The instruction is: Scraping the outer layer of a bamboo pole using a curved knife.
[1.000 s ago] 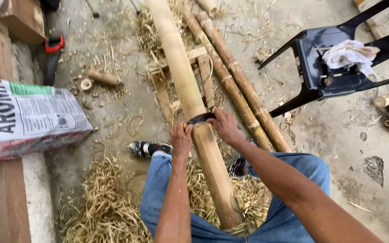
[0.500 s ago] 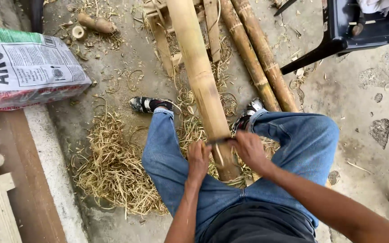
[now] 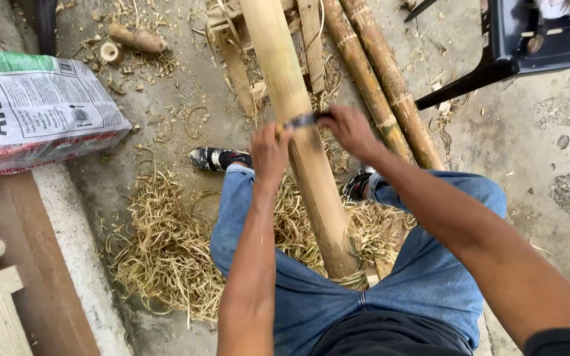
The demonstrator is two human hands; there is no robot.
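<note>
Seated worker, seen from above. A bamboo pole (image 3: 301, 142) runs between the jeans-clad knees, its near end braced against the lap so it cannot slide, and slopes away onto a low wooden rest (image 3: 268, 39). The left hand (image 3: 268, 150) and the right hand (image 3: 346, 129) are each closed on one end of a blade (image 3: 303, 120) laid across the pole, a two-handed grip that keeps the edge square to the stem. Shavings (image 3: 166, 244) heap on the concrete floor (image 3: 536, 132) beside the legs. Farther off: two darker poles (image 3: 380, 82), a printed sack (image 3: 34, 105) at left, a dark chair (image 3: 536, 46) at right.
</note>
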